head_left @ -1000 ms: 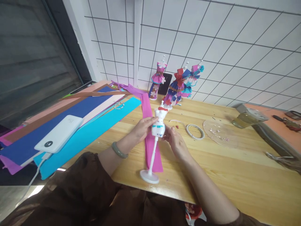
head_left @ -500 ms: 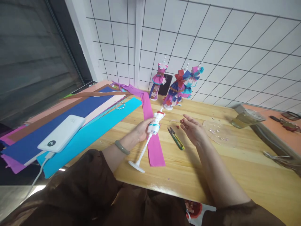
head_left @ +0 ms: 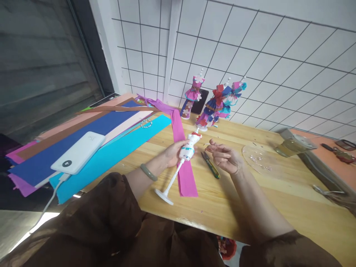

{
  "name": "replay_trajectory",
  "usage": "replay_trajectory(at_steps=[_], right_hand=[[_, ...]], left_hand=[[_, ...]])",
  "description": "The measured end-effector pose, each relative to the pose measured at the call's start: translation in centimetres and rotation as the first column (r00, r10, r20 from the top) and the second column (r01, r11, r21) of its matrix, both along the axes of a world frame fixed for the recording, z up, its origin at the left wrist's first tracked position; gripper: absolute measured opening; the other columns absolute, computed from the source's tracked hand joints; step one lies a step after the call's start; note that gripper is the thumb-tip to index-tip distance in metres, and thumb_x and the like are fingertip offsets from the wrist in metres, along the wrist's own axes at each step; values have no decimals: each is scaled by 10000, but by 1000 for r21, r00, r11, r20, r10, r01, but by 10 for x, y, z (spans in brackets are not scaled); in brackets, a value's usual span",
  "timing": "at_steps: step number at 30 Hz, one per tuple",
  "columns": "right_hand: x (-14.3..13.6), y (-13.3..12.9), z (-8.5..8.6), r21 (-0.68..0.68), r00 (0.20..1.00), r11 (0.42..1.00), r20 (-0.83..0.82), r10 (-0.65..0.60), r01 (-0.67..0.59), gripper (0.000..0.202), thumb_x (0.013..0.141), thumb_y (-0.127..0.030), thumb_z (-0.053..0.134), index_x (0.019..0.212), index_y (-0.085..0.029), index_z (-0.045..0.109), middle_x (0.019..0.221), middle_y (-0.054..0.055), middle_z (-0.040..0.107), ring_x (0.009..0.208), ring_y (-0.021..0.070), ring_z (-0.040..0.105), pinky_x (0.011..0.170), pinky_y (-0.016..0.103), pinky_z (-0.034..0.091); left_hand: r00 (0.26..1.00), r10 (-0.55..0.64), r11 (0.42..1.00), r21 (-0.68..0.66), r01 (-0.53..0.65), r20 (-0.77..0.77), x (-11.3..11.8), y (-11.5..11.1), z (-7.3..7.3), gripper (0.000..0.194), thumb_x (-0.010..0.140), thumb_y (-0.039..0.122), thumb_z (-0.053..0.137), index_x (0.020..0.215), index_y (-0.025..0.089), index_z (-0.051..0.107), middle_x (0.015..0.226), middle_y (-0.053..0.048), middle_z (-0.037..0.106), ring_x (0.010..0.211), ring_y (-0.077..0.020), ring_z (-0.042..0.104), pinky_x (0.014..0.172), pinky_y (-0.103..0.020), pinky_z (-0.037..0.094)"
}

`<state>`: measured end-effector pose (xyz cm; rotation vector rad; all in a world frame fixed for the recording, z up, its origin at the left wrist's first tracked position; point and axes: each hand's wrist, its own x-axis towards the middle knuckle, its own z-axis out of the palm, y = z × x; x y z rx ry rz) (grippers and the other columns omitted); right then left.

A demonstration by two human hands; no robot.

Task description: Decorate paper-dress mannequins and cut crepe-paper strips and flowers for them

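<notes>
My left hand (head_left: 175, 152) is wrapped round the body of a small white mannequin (head_left: 187, 151) on a stand, tilted over the table, with red at its top and teal patches lower down. To its right, my right hand (head_left: 226, 157) is raised with thumb and forefinger together; something tiny and reddish seems to be between the tips, too small to name. Green and yellow thread snips (head_left: 211, 167) lie on the table between the hands. Under the mannequin runs a magenta strip (head_left: 187, 181).
Dressed mannequins (head_left: 214, 105) and a phone (head_left: 200, 101) stand by the tiled wall. Left lie coloured paper sheets (head_left: 75, 139), a white power bank (head_left: 78, 152) and a beaded bracelet (head_left: 146, 123). A clear bead dish (head_left: 261, 158) and a cup (head_left: 290, 145) are at right.
My right hand has moved slightly toward the mannequin, and its thumb and forefinger have come together near the snips. The whole view has shifted a little. My left hand keeps its hold.
</notes>
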<state>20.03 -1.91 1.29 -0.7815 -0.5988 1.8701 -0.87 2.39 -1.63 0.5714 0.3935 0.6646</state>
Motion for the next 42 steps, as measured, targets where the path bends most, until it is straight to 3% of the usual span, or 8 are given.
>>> replay_trajectory(at_steps=[6,10,18,23,29,34,39,42], right_hand=[[-37,-5,0,95,990,995,140,-15,2,248,700,-102,540,930,-196,556,636,-65,567,306,-11,245,287,99,227],[-41,-5,-8,158,975,984,194,-111,81,334,675,-135,633,991,-198,545,621,-84,565,319,-11,285,296,96,263],[-48,-8,-14,130,971,967,67,-228,218,278,712,-192,622,985,-217,576,800,-55,637,373,-10,368,334,101,370],[-50,-10,-16,263,901,914,229,-369,308,366,680,-223,669,1031,-206,570,866,-11,676,403,17,464,374,151,413],[-50,-13,-15,508,716,808,441,-541,298,440,711,-312,643,1130,-221,544,1001,43,672,447,42,527,418,187,414],[-51,-17,-19,685,547,717,554,-628,129,408,804,-334,529,1202,-243,504,1099,74,637,557,84,569,555,264,480],[-52,-17,-27,755,197,626,656,-729,-195,400,838,-289,474,1237,-259,481,1087,62,642,668,137,616,648,321,492],[-52,-14,-29,775,31,594,613,-789,-218,368,817,-299,515,1178,-231,532,987,61,670,648,144,602,626,313,482]], left_hand=[[998,-21,1000,-5,22,66,-3,-9,14,263,844,250,415,1029,123,553,774,-82,652,741,-168,639,750,-331,497],[999,-11,999,30,10,32,-1,-9,16,277,845,250,419,1045,116,556,785,-91,657,738,-165,643,722,-305,506],[999,33,999,35,-34,27,1,-6,12,284,848,238,419,1062,103,548,773,-91,659,731,-160,643,714,-292,507],[999,49,999,-8,-49,13,-3,-8,18,284,848,242,409,1058,105,541,782,-98,665,741,-176,646,685,-296,514],[989,122,993,-21,-120,78,-7,-1,15,264,844,250,417,1009,87,543,801,-114,663,772,-182,645,696,-291,519],[991,113,993,-23,-112,77,-9,-1,16,289,851,260,412,1050,88,532,904,-131,660,788,-177,643,716,-295,519],[994,73,997,-22,-71,86,-9,-3,16,310,860,265,409,1106,111,519,946,-126,659,757,-167,648,717,-300,521],[995,51,999,-15,-49,86,-8,-5,15,323,857,265,418,1129,120,516,967,-129,656,743,-164,650,685,-290,526]])
